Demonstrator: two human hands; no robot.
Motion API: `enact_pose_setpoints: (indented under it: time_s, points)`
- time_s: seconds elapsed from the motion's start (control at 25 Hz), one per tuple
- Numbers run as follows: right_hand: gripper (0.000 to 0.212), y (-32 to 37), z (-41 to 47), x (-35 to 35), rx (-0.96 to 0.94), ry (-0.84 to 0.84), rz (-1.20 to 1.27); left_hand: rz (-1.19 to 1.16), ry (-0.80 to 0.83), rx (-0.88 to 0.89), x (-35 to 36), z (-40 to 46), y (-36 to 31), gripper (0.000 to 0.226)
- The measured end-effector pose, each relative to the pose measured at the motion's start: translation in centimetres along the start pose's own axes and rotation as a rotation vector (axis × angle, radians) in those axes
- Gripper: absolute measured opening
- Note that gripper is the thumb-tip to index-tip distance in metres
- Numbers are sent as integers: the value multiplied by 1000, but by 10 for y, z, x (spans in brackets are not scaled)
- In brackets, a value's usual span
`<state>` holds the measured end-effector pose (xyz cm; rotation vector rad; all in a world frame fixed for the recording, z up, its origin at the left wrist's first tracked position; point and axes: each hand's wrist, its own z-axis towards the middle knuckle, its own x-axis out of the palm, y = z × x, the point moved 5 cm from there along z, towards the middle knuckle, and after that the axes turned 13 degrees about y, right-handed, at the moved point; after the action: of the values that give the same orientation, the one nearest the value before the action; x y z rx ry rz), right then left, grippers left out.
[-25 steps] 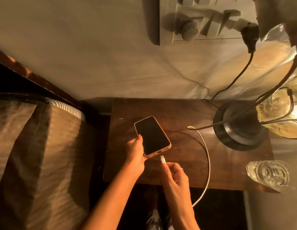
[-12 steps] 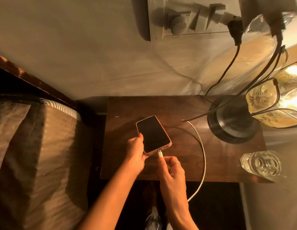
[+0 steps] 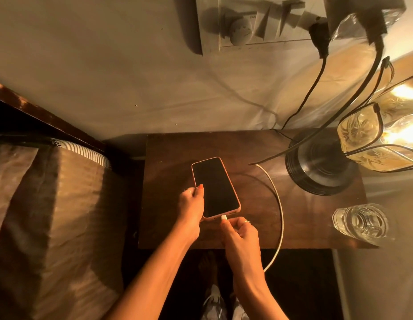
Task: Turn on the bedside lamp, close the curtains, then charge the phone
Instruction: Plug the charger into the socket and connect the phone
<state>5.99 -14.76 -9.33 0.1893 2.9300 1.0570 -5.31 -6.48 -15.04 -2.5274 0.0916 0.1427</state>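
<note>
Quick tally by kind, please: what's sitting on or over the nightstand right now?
Phone: 1, left hand holds it
Charging cable: 1, right hand pinches its plug at the phone's port
Lamp: 1, lit
Drinking glass: 1
Total: 4

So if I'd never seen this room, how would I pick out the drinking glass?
Find the dark wooden bedside table between the bed and the lit lamp. The glass stands at the table's near right corner, in front of the lamp's round black base. It is the only clear, empty tumbler there, standing apart from the phone and the white cable.
</note>
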Motion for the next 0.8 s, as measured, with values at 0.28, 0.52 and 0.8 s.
enact_pose_setpoints:
  time_s: [0.28,0.52,0.8]
  points:
    - [17,-30,22,-16,64,64,-120,106,76,52,17,10,7,40]
    - [10,-47,38,-12,97,34,-200,215,95,45,18,24,18,39]
    - [13,-61,42,-9,113,-32,-227,458,32,56,16,26,23,40]
